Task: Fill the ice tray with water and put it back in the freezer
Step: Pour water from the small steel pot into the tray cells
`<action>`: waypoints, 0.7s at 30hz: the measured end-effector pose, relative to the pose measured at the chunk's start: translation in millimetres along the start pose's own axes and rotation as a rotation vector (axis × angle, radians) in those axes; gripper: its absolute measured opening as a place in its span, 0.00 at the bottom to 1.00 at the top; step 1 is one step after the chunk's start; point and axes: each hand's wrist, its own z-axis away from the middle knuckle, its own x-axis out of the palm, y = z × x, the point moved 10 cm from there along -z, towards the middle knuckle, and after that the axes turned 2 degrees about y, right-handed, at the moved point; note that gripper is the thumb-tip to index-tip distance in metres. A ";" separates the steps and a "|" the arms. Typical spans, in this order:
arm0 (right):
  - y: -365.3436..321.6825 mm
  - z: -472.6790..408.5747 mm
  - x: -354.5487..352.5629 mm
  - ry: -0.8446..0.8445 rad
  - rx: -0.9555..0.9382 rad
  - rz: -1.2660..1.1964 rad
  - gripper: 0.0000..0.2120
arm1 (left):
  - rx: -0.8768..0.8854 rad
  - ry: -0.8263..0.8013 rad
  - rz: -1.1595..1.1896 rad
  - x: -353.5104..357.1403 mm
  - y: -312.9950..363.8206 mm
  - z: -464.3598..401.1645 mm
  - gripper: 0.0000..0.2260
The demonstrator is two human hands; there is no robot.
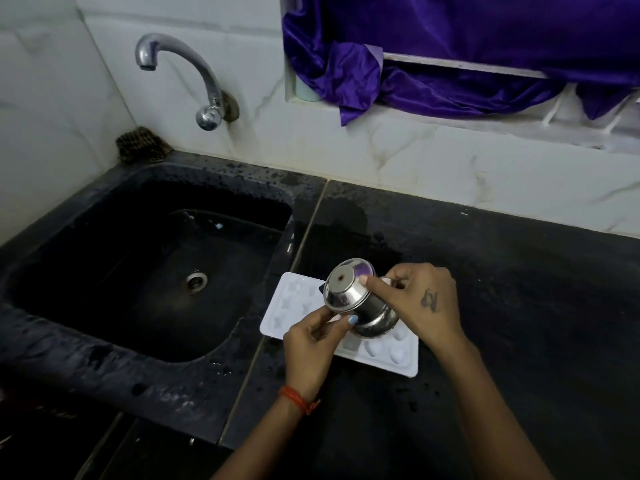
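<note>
A white ice tray [294,306] lies flat on the black counter just right of the sink, its moulded cells facing up. Over its middle, a small steel pot [353,297] is tipped so that its base faces me and its mouth points down at the tray. My left hand [313,344] grips the pot from the near side with thumb and fingers. My right hand [422,303] grips it from the right, thumb on its side. The pot and hands hide the tray's centre; any water in the cells is hard to make out.
A black sink [86,216] with a round drain [195,281] lies to the left, under a chrome tap [194,74] on the marble wall. A scrubber [140,145] sits in the back corner. The wet black counter [519,289] stretches right. Purple cloth [450,46] hangs over a window ledge.
</note>
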 end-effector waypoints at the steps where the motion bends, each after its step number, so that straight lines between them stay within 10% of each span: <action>1: -4.8 -0.4 5.1 -0.010 -0.003 0.011 0.20 | 0.002 0.003 0.003 -5.6 -0.4 -0.7 0.19; 21: -49.1 3.1 33.6 -0.056 -0.049 0.271 0.22 | -0.096 -0.038 0.110 -33.5 -15.9 -7.2 0.14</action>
